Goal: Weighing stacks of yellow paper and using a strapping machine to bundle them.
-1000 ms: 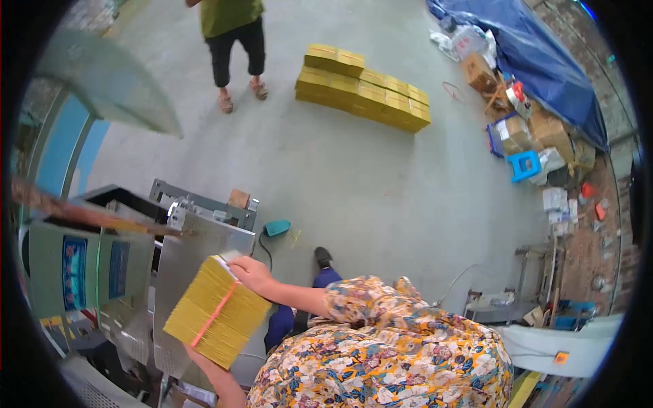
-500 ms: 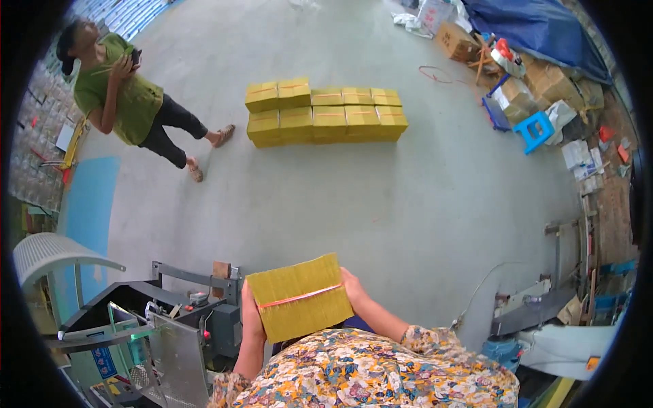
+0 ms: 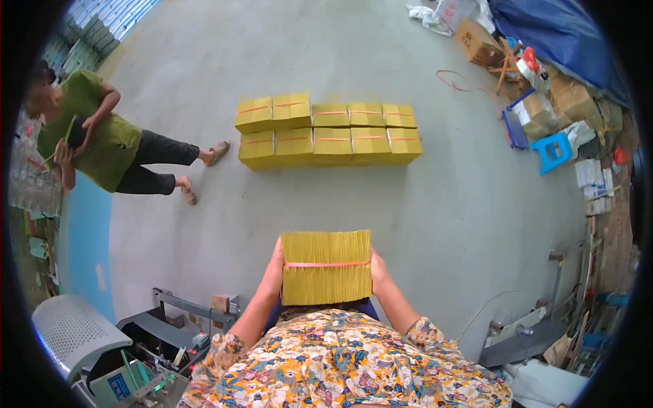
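Between my two hands I hold a thick bundle of yellow paper point(image 3: 326, 284), bound round its middle with a reddish-pink strap. My left hand point(image 3: 273, 268) presses its left side and my right hand point(image 3: 379, 270) its right side; the far fingers are partly hidden by the bundle. It is held level in front of my body, above the floor. Farther ahead, similar strapped yellow bundles point(image 3: 332, 141) stand on the floor in a block of rows, the two at the back left rising higher than the others.
A person in a green top point(image 3: 102, 146) stands left of the block, holding a dark flat object. Machinery with a perforated grey cover point(image 3: 78, 333) is at lower left. Cardboard boxes point(image 3: 479, 42), a blue stool point(image 3: 551, 151) and a blue tarp point(image 3: 551, 34) lie at right.
The bundle has gone from tilted to level and moved slightly right and forward, away from the machine. The other person has turned and shifted left in view.
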{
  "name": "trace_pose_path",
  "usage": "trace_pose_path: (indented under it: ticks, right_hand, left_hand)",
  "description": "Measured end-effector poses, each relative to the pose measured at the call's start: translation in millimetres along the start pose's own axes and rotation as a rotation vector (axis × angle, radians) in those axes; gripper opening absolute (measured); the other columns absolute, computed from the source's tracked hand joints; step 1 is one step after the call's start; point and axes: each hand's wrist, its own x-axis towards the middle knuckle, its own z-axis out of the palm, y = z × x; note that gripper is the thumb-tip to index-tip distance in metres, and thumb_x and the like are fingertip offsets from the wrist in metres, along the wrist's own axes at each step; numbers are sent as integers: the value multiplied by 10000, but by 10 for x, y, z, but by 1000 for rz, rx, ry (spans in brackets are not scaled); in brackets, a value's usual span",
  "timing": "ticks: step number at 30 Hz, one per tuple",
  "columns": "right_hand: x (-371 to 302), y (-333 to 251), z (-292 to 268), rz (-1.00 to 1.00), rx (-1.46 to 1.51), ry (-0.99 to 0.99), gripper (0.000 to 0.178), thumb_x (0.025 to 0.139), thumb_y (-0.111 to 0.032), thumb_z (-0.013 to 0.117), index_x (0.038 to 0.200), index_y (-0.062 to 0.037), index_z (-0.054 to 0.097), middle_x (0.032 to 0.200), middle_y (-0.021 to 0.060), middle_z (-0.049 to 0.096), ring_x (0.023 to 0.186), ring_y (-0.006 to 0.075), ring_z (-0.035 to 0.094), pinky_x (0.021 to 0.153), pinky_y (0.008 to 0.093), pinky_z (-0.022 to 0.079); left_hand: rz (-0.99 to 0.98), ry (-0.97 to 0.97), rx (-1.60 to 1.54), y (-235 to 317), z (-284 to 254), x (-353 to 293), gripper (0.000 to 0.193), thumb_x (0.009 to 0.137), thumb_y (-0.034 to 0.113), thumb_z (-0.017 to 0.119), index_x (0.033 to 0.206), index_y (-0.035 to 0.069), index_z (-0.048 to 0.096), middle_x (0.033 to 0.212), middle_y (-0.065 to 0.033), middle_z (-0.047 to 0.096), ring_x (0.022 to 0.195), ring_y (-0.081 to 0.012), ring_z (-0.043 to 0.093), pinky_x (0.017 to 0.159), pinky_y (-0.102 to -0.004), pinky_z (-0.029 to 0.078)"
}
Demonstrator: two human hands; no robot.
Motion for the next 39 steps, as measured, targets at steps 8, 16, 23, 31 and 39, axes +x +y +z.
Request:
trace_pose_path:
  ticks: [8,16,23,31,39]
  right_hand:
    - [1629,-1299,451,-8,31,113,579,986,-503,467,1278,-9,547,1220,105,617,1074,224,624,898,383,528]
    - [4093,-2320,519,-41,80,68,561,1024,-469,391,1313,-5,516,1243,101,599,1099,231,601,937,370,501]
    - [5931,-2856,297,52,-111,129,578,1026,-476,372,1357,-10,463,1315,100,545,1156,221,567,952,372,495]
    - [7311,-3004,243,47,-213,123,615,1007,-507,399,1364,-10,458,1306,101,547,1159,212,556,953,356,476]
    - [8145,-2723,0,28,-331,353,639,998,-520,400,1364,-1,471,1342,113,521,1176,230,531,983,381,452]
  left_hand:
    - [33,-263,392,1133,443,2162,871,922,396,587,1549,59,85,1461,-128,404,1339,-221,390,1121,-355,288]
    - [1,-156,593,1659,789,4610,901,832,297,726,1510,34,193,1408,-127,453,1252,-213,478,1061,-357,378]
    - [-126,-63,343,1570,906,6445,780,847,193,726,1468,37,279,1367,-125,499,1247,-217,487,1057,-365,386]
    - [-155,41,338,1458,729,7718,870,791,241,768,1487,39,287,1363,-147,533,1258,-225,511,1037,-343,406]
    - [21,294,755,1002,812,8274,875,809,169,701,1492,-48,199,1479,-250,362,1374,-354,364,1128,-373,311]
